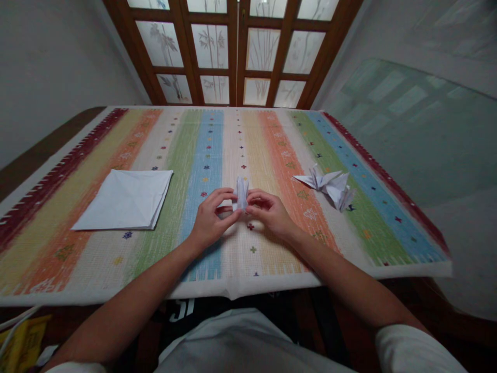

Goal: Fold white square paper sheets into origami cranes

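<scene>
Between my two hands, a small folded white paper stands upright above the middle of the table. My left hand pinches its left side with thumb and fingers. On the other side, my right hand has its fingers closed on the right side of the same piece. The lower part of the folds is partly covered by my thumbs. To the left lies a stack of square white paper sheets, with creases on the top one. Folded paper cranes sit in a small overlapping cluster to the right.
A striped, colourful tablecloth covers the table, its front edge close to my body. Wooden doors with patterned glass panes rise behind the far edge. A pale glass panel leans along the right wall. Something yellow is at the lower left.
</scene>
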A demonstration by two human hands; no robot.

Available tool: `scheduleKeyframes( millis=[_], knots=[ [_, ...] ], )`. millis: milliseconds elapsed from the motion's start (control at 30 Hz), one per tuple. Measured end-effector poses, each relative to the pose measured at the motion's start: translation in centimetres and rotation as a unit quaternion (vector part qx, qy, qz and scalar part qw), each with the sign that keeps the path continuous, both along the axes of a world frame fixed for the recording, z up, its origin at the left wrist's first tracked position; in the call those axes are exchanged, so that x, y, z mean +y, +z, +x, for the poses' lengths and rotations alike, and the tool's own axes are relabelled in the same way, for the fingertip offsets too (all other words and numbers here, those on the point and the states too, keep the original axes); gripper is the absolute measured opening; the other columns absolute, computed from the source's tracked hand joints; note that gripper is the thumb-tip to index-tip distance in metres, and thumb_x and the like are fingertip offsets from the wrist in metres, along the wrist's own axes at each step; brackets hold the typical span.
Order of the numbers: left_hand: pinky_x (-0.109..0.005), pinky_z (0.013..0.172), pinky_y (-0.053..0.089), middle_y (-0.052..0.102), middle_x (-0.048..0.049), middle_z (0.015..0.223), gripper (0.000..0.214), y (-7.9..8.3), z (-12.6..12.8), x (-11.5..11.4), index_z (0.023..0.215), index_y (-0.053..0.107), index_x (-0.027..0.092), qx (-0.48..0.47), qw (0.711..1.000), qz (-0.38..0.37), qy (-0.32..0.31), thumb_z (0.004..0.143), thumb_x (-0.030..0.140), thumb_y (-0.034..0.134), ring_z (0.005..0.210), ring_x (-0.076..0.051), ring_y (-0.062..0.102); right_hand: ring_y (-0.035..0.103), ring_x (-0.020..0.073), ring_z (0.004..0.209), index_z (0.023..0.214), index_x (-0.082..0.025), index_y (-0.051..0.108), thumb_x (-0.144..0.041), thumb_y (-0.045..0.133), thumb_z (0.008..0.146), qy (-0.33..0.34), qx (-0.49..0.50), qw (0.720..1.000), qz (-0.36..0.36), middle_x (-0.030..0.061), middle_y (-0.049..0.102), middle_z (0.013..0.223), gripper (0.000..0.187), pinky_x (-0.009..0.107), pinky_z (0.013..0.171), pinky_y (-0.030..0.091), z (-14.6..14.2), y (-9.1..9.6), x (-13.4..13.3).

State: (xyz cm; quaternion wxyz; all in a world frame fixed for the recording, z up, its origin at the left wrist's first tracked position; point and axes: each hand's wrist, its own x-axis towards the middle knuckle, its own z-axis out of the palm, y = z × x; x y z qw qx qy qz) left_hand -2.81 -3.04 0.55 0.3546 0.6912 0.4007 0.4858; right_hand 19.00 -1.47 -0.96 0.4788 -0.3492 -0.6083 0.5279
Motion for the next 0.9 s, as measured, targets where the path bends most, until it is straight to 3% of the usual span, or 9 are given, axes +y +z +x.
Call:
scheduleKeyframes(
  millis=[167, 300, 433, 667, 767, 900],
  knots=[
    [-0.032, 0.082, 0.072, 0.072, -0.0093, 0.122, 0.026, 0.07, 0.33, -0.12, 0.113, 0.069, 0.022, -0.06, 0.998, -0.035, 0.012, 0.089, 0.025, 0.078, 0.114, -0.023, 0.075, 0.069, 0.0161, 0.092, 0.106, -0.027, 0.067, -0.054, 0.092, 0.084, -0.01, 0.024, 0.999, -0.022, 0.0045, 0.069, 0.121, 0.043, 0.033, 0.084, 0.063, 0.03, -0.24, -0.01],
    [-0.03, 0.081, 0.071, 0.071, -0.0076, 0.123, 0.026, 0.23, 0.43, -0.2, 0.104, 0.061, 0.022, -0.091, 0.994, -0.061, 0.009, 0.087, 0.025, 0.08, 0.113, -0.022, 0.076, 0.069, 0.0191, 0.098, 0.099, -0.025, 0.07, -0.049, 0.09, 0.085, -0.014, 0.011, 1.0, -0.021, 0.0044, 0.071, 0.108, 0.035, 0.035, 0.089, 0.062, 0.1, -0.1, 0.02],
    [-0.029, 0.082, 0.071, 0.071, -0.0066, 0.123, 0.023, 0.2, 0.39, -0.14, 0.105, 0.062, 0.022, -0.08, 0.995, -0.064, -0.002, 0.089, 0.025, 0.078, 0.111, -0.02, 0.077, 0.07, 0.0206, 0.097, 0.1, -0.024, 0.072, -0.048, 0.087, 0.087, -0.017, -0.006, 1.0, -0.022, 0.0047, 0.072, 0.105, 0.031, 0.037, 0.09, 0.062, 0.16, -0.06, 0.07],
    [-0.031, 0.087, 0.07, 0.072, -0.0067, 0.126, 0.019, -0.13, 0.36, -0.14, 0.112, 0.065, 0.023, -0.052, 0.998, -0.027, -0.023, 0.095, 0.022, 0.073, 0.104, -0.017, 0.078, 0.065, 0.0166, 0.09, 0.102, -0.026, 0.063, -0.036, 0.088, 0.083, -0.052, 0.017, 0.998, 0.004, 0.0014, 0.065, 0.102, 0.033, 0.029, 0.077, 0.06, -0.09, -0.11, -0.07],
    [-0.03, 0.088, 0.069, 0.073, -0.0075, 0.122, 0.008, 0.05, 0.3, -0.19, 0.103, 0.067, 0.021, -0.018, 0.999, -0.001, -0.028, 0.098, 0.024, 0.073, 0.104, -0.017, 0.076, 0.064, 0.014, 0.085, 0.103, -0.026, 0.061, -0.034, 0.091, 0.081, -0.045, 0.02, 0.998, -0.025, 0.0002, 0.066, 0.101, 0.037, 0.024, 0.071, 0.057, -0.27, 0.18, -0.33],
    [-0.025, 0.077, 0.068, 0.074, -0.0064, 0.112, 0.02, 0.26, 0.13, -0.17, 0.098, 0.068, 0.02, 0.001, 1.0, -0.016, -0.018, 0.095, 0.034, 0.082, 0.093, -0.016, 0.076, 0.067, 0.0138, 0.08, 0.102, -0.027, 0.061, -0.036, 0.096, 0.077, -0.018, 0.029, 0.997, -0.071, -0.003, 0.068, 0.09, 0.044, 0.024, 0.069, 0.058, -0.44, 0.55, -0.65]
  ],
)
